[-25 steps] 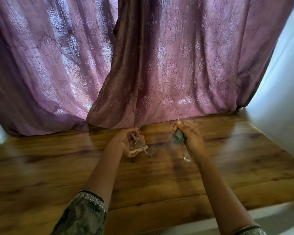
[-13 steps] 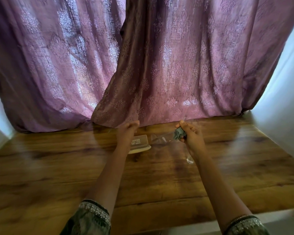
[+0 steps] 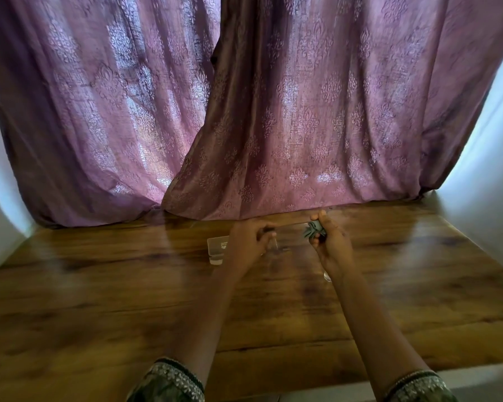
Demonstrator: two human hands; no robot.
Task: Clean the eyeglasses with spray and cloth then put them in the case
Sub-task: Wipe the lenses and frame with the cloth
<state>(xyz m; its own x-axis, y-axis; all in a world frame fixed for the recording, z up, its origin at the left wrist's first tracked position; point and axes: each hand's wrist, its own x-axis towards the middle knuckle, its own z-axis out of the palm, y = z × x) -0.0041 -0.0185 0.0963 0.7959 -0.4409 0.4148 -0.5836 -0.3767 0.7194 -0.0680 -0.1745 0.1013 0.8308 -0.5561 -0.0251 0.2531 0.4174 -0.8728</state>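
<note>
The thin-framed eyeglasses [image 3: 288, 227] hang in the air between my two hands, blurred and nearly see-through. My left hand [image 3: 249, 243] grips their left end. My right hand [image 3: 330, 245] pinches a crumpled grey cloth [image 3: 314, 230] against their right end. The pale glasses case [image 3: 217, 248] lies open on the wooden table [image 3: 99, 300] just left of my left hand. A small clear object [image 3: 327, 276], perhaps the spray bottle, peeks out under my right wrist; I cannot tell for sure.
Purple patterned curtains [image 3: 273, 126] hang down to the table's back edge, close behind my hands. White walls [image 3: 482, 169] close in both sides. The table's front edge runs at the lower right.
Both hands rose slightly and came closer together. My left hand shifted right, uncovering the case, and the glasses turned from tilted to roughly level between the hands.
</note>
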